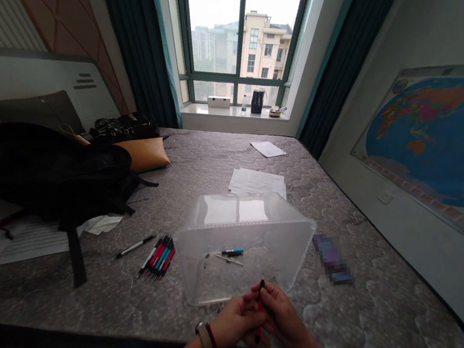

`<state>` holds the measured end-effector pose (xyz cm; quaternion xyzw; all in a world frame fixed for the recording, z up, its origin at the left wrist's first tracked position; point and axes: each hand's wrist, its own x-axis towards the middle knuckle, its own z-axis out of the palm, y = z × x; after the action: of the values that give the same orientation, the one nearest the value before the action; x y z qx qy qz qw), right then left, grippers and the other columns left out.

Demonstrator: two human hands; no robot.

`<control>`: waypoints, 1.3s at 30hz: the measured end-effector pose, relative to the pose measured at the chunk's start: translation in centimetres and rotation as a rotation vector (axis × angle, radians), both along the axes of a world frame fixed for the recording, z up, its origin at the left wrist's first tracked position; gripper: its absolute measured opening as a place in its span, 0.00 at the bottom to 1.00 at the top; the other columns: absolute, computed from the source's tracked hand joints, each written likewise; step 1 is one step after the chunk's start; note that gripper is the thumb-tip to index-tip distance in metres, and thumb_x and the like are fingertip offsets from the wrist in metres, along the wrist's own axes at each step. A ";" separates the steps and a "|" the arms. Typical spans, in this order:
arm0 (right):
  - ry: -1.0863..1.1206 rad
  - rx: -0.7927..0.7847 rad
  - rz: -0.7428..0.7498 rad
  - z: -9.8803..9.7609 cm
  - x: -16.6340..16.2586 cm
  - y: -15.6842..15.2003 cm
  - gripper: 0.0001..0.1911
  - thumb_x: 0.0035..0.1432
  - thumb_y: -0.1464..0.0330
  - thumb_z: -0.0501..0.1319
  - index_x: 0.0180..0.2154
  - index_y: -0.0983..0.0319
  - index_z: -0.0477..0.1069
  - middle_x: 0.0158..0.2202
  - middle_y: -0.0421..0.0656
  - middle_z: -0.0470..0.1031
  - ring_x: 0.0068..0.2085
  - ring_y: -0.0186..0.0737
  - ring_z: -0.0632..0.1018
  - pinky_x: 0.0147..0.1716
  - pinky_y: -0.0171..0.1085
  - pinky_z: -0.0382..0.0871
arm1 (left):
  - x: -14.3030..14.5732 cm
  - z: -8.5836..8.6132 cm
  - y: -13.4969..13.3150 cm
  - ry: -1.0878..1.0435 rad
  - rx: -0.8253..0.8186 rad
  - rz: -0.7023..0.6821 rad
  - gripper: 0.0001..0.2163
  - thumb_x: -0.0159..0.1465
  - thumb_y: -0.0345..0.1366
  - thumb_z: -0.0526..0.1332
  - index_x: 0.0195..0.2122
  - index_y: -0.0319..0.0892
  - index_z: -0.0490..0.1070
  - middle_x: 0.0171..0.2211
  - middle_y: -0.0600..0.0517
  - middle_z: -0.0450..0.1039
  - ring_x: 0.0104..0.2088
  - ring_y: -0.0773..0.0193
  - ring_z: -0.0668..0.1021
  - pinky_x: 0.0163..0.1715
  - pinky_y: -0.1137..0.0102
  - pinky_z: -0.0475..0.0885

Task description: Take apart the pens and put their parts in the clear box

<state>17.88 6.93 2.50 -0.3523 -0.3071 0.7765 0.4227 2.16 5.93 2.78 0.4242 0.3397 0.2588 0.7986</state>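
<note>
Both hands hold a red and black pen [260, 307], tilted with its tip up, at the near edge of the mattress. My left hand [235, 323] closes around its lower part. My right hand [282, 313] grips the upper part near the black tip. Just beyond them a clear plastic bin [289, 247] lies on its side with its opening toward me. Inside it are a blue and black pen piece [232, 252], a thin white refill-like stick [229, 260] and small dark bits. Left of the bin lies a pile of pens [159, 257] in red, blue, white and black.
A single white and black pen [134, 246] lies beyond the pile. Paper sheets [254, 180] are behind the bin. A black backpack [39, 168] and a tan pouch [146, 153] sit at the left. A blurred purple item [332, 259] lies right of the bin.
</note>
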 end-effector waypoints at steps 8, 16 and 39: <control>-0.149 0.118 -0.152 -0.3 0.0 1.2 0.26 0.59 0.49 0.59 0.48 0.63 0.74 0.45 0.52 0.78 0.45 0.48 0.79 0.45 0.44 0.70 | 0.3 0.6 0.4 0.052 -0.023 0.149 0.23 0.57 0.50 0.65 0.45 0.38 0.69 0.44 0.41 0.77 0.35 0.58 0.82 0.30 0.70 0.72; -0.594 0.348 -0.285 -1.3 -1.0 5.2 0.20 0.58 0.54 0.61 0.41 0.64 0.76 0.34 0.46 0.79 0.33 0.42 0.77 0.35 0.39 0.70 | 1.3 2.0 -0.7 0.081 -0.011 0.355 0.18 0.59 0.48 0.61 0.42 0.40 0.62 0.40 0.43 0.78 0.33 0.58 0.82 0.28 0.70 0.70; -0.907 0.491 -0.296 -1.9 -4.4 9.5 0.12 0.57 0.59 0.61 0.35 0.61 0.72 0.29 0.43 0.77 0.31 0.42 0.79 0.32 0.39 0.73 | -1.6 2.7 0.8 -0.230 -0.315 0.707 0.13 0.65 0.42 0.59 0.47 0.41 0.67 0.46 0.40 0.77 0.40 0.59 0.80 0.34 0.69 0.72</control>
<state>13.51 16.46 0.59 -0.5826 -0.5785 0.3839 0.4226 0.52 6.70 5.51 0.1219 0.4088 0.5081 0.7482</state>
